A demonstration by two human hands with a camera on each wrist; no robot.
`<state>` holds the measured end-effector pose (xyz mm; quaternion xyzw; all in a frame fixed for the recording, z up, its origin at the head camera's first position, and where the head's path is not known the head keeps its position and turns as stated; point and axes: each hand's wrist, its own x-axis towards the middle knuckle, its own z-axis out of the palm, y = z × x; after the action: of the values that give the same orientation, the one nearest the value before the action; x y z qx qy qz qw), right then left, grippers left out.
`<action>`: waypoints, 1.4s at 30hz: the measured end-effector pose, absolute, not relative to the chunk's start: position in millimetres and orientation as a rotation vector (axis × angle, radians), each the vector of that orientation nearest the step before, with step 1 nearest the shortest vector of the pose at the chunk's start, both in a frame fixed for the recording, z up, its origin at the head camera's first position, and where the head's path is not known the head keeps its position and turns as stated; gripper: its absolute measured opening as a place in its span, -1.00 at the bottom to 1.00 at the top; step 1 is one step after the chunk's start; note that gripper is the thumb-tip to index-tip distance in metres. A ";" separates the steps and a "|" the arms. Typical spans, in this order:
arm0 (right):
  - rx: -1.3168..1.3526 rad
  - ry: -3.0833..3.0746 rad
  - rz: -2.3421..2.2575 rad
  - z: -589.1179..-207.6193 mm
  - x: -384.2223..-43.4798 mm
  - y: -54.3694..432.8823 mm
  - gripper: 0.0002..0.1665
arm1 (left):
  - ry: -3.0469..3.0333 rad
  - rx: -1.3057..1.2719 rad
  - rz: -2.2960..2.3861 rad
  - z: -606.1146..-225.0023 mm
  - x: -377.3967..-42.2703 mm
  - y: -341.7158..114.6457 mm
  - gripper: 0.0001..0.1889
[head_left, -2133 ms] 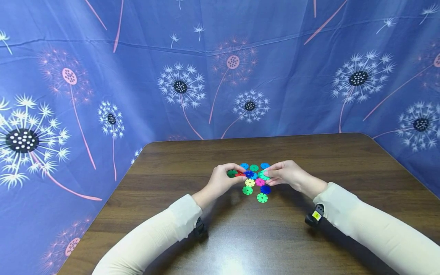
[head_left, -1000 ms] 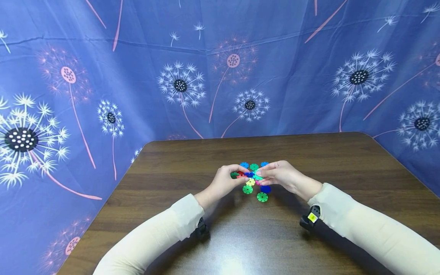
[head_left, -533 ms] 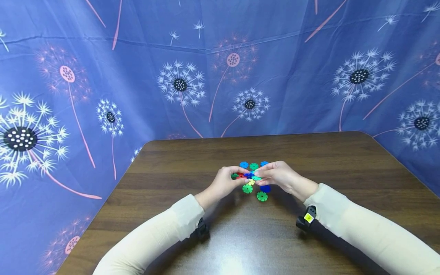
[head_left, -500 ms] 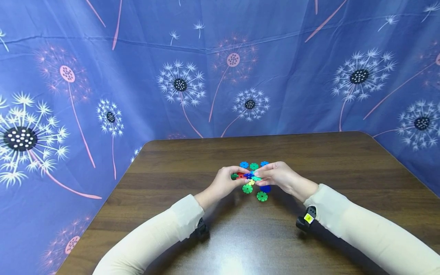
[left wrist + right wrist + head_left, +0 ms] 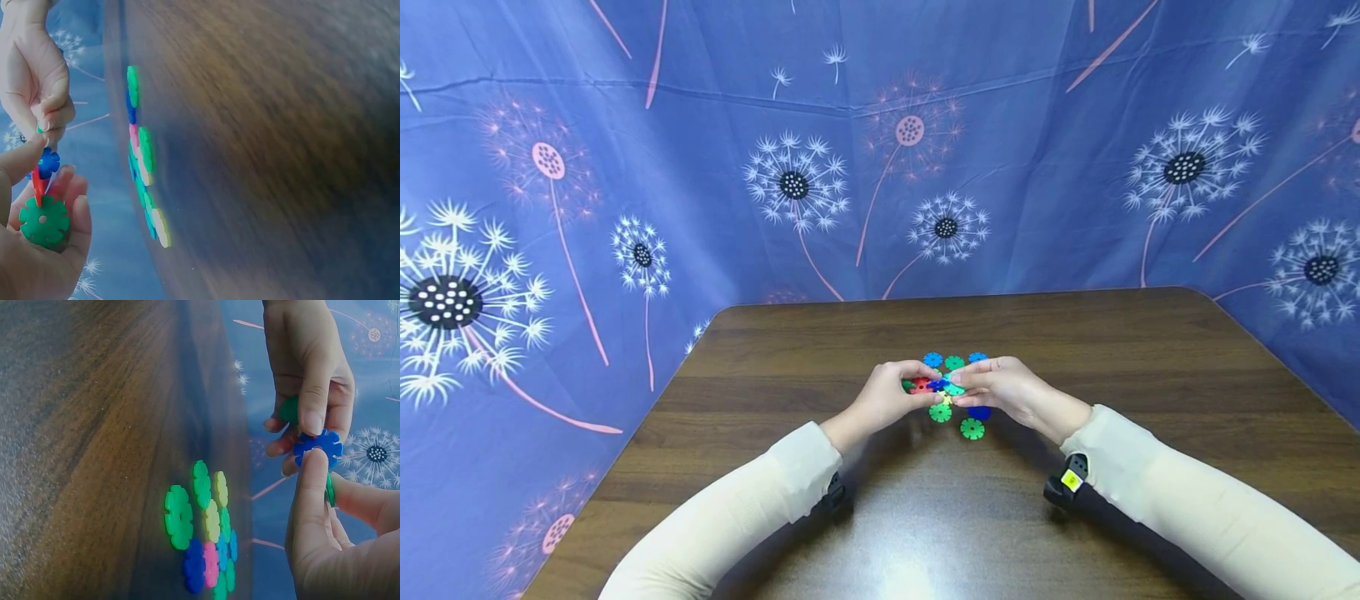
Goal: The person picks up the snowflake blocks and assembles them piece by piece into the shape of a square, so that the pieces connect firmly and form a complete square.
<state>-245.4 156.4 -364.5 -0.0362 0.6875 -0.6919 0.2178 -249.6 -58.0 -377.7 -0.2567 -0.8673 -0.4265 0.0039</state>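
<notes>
Above the worktop [image 5: 880, 517], the two hands are close together, each with a narrow grip. The left hand [image 5: 880, 400] holds a short chain of notched discs: the dark green disc [image 5: 47, 232] near its palm, then the red disc [image 5: 921, 385], then the blue disc [image 5: 329, 441] by the fingertips. The right hand [image 5: 1021, 397] pinches a turquoise disc [image 5: 954, 389]. The chain has its long axis going sideways, from the left palm toward the right fingertips, so the blue disc lies between the hands (neither seems clearly nearer to it). In the right wrist view, the blue disc shows its face while the turquoise disc stands edge-on; this crossing of planes is, I judge, the relation which matters. Whether their slots are engaged, I cannot tell. Loose discs [image 5: 972, 429] lie flat below.
</notes>
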 end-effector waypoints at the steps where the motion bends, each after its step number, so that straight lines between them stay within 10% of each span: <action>1: -0.104 1.902 -1.914 -364.8 -245.2 156.2 -0.65 | -2.718 -0.812 -1.335 -377.9 -249.3 -58.1 -0.71; 42: -0.109 2.081 -1.852 -355.8 -274.5 183.2 -0.47 | -2.672 -0.644 -1.203 -372.0 -245.1 -57.5 -0.67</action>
<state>-274.5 183.2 -355.8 -0.0386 0.7348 -0.6540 0.1757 -245.1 -57.5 -372.0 -0.2140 -0.8883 -0.4001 0.0706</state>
